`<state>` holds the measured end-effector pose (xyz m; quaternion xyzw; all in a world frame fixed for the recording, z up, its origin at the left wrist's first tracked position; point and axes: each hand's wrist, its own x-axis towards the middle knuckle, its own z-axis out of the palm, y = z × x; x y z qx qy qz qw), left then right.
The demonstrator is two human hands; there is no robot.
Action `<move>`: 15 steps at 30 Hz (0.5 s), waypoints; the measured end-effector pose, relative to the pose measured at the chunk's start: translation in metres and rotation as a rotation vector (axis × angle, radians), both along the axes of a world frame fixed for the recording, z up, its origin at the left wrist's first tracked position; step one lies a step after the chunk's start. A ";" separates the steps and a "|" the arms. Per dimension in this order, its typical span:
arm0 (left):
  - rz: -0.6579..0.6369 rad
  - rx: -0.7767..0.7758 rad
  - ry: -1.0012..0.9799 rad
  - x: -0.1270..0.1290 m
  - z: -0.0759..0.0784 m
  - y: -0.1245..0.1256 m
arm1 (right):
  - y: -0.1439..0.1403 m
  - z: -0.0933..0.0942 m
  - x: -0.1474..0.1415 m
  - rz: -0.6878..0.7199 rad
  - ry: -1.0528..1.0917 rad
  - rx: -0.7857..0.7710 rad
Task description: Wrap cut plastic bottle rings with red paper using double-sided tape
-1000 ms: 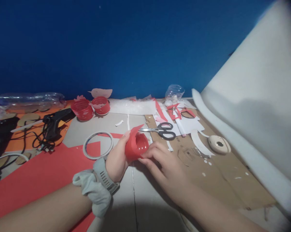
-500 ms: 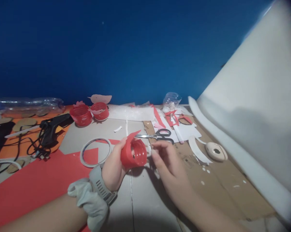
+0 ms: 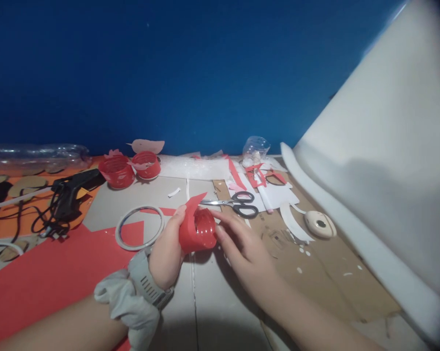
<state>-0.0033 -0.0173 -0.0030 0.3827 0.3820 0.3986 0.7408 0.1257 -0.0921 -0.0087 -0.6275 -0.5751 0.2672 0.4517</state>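
My left hand [image 3: 167,258] is wrapped round a cut plastic bottle piece [image 3: 189,235] covered in red paper, its open end tipped to the right. A pointed flap of the red paper sticks up loose at the top. My right hand [image 3: 244,246] has its bent fingertips and thumb at the right rim of the bottle piece, holding that edge. Scissors [image 3: 234,201] with black handles lie just behind, partly open. Left of my left hand, a roll of tape [image 3: 120,234] rests on red paper [image 3: 66,273].
Two red paper-wrapped cups [image 3: 118,173] stand at the back left, near a black glue gun [image 3: 68,197] with its cable. Paper scraps [image 3: 256,176] and a clear bottle piece [image 3: 255,148] lie at the back. A cream rounded device [image 3: 320,224] sits on cardboard [image 3: 333,273] at right.
My right hand has moved left, from beside the bottle piece onto its rim. The bottle piece has turned slightly. The whole view has shifted a little.
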 end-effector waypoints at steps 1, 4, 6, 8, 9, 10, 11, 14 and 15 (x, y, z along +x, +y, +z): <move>0.009 -0.015 0.011 0.000 0.000 0.000 | 0.000 0.001 0.000 0.014 -0.018 0.004; -0.001 -0.080 0.063 0.001 0.000 0.000 | -0.001 0.002 -0.001 0.034 -0.051 -0.002; -0.017 -0.122 0.094 0.001 0.001 0.000 | -0.001 0.002 -0.001 0.035 -0.053 -0.011; -0.034 -0.159 0.103 0.002 0.003 0.000 | -0.002 0.003 -0.001 0.034 -0.043 -0.013; -0.041 -0.170 0.105 0.002 0.004 0.000 | -0.002 0.003 -0.001 0.029 -0.037 -0.007; -0.053 -0.174 0.108 0.002 0.005 0.000 | -0.002 0.004 -0.001 0.022 -0.028 0.001; -0.052 -0.159 0.117 0.001 0.005 -0.001 | -0.002 0.004 -0.001 0.012 -0.019 0.013; -0.088 -0.027 0.169 -0.002 -0.002 -0.001 | -0.001 0.003 0.000 -0.009 0.039 -0.001; -0.100 -0.002 0.153 -0.003 -0.005 -0.001 | 0.000 0.002 0.001 -0.016 0.077 -0.002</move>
